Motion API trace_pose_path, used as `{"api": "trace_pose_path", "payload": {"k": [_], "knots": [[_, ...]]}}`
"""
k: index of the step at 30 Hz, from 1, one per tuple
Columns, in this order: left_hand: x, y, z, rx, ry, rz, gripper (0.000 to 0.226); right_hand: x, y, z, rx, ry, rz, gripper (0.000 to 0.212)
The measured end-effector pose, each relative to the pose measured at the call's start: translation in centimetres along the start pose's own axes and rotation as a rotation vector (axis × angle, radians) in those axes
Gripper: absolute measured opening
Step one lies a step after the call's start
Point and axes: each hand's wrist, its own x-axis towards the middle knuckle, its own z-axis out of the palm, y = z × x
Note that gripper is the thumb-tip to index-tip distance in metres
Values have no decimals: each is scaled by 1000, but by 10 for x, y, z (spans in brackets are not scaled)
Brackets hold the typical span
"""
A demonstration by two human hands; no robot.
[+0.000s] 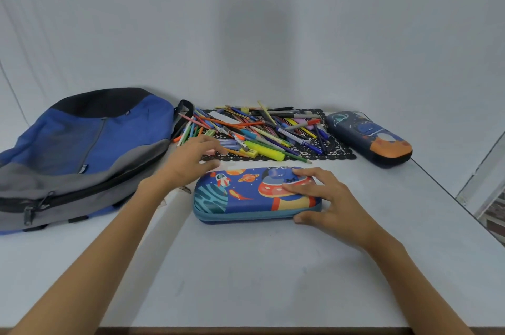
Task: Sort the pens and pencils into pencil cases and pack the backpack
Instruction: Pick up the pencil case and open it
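My right hand [325, 198] rests open on the closed near pencil case [254, 194], steadying it. My left hand [188, 161], open, hovers by its left end, near the pens and pencils [254, 129]. I should pin the case firmly, then find the zip.

Both arms extended forward. Left hand [188, 161] held palm-down, fingers loosely spread. Right hand [325, 198] splayed, thumb tucked low.

Two pencil cases [257, 194] [369, 138] — one backpack [82, 154] — one pen pile [259, 129].
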Motion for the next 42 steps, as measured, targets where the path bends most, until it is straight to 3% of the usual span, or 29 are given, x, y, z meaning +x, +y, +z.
{"api": "trace_pose_path", "payload": {"k": [2, 4, 6, 8, 12, 14, 16, 18, 20, 22, 25, 30, 35, 42], "knots": [[-2, 33, -3, -125, -84, 47, 46, -1, 0, 1, 23, -2, -3, 57], [-5, 66, -4, -238, -355, 35, 77, -2, 1, 1, 36, -7, -10, 56], [-2, 86, 0, -88, -576, 92, 101, -2, 1, 2, 78, -32, 6, 53], [1, 93, 4, 120, -599, 139, 113, -3, 1, 4, 159, -54, 39, 51], [2, 90, -3, -38, -578, 62, 100, -3, -1, 6, 282, -30, 73, 59], [0, 92, -12, -165, -625, -17, 87, -2, -2, 8, 406, 44, 109, 72], [-3, 95, -24, -289, -637, -77, 75, 1, 2, 11, 359, 155, 167, 79], [-7, 92, -37, -519, -597, -170, 61, 2, 9, 13, 246, 244, 224, 70], [-15, 84, -47, -755, -560, -293, 46, 5, 14, 16, 135, 300, 238, 47], [-24, 72, -48, -857, -530, -393, 53, 8, 16, 18, 23, 321, 216, 31], [-38, 48, -39, -908, -411, -462, 66, 14, 18, 19, -22, 321, 181, 30], [-56, 29, -16, -745, -309, -404, 35, 31, 20, 19, 27, 298, 165, 35], [-63, 15, 13, -478, -74, -287, 51, 45, 25, 14, 8, 239, 115, 33], [-56, 11, 27, -309, 16, -227, 55, 58, 34, 11, -21, 244, 83, 32]]}}
